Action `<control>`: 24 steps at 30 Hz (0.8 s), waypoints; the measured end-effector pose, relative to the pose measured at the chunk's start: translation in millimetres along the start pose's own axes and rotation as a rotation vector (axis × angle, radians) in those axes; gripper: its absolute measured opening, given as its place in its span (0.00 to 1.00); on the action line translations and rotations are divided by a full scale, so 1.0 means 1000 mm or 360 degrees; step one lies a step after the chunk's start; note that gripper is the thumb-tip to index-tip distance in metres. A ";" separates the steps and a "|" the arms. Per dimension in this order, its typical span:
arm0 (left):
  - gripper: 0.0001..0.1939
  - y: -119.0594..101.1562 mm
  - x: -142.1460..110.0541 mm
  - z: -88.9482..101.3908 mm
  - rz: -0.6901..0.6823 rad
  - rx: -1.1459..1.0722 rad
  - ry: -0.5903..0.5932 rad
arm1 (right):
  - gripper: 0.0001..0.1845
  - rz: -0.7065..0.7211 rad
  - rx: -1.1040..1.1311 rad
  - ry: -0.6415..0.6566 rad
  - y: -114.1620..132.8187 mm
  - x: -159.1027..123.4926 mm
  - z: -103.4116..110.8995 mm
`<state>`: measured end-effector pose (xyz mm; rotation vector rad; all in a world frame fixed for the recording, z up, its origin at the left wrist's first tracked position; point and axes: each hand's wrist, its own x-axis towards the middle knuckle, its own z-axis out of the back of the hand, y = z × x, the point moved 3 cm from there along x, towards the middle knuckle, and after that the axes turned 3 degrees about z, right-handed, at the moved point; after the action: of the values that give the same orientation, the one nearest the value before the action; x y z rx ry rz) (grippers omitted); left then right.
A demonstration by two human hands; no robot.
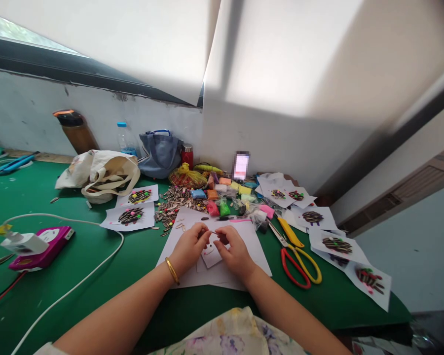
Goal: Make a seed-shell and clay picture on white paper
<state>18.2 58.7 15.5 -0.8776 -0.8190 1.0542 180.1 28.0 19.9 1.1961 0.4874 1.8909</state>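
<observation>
Apparently, a small drawn-on paper card point(211, 258) is lying on white sheets point(258, 264), looking light, easily creased, suiting an edge hold. Left hand point(188, 248) and right hand point(239, 251) are curling beside it, any grip unclear. Beyond, sunflower seeds point(179, 197) are spreading.

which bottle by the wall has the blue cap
The clear bottle, standing between the brown bottle and the blue bag. The brown one's lid is black and orange, and the red bottle has no blue on top.
</observation>
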 end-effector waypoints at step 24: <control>0.22 -0.010 -0.004 -0.005 -0.0113 -0.0315 0.0163 | 0.11 -0.0084 0.0034 -0.0046 -0.002 0.000 0.003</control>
<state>25.4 51.0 21.9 -1.0531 -0.8720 0.8688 183.7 28.6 19.6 1.2114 0.5198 1.8251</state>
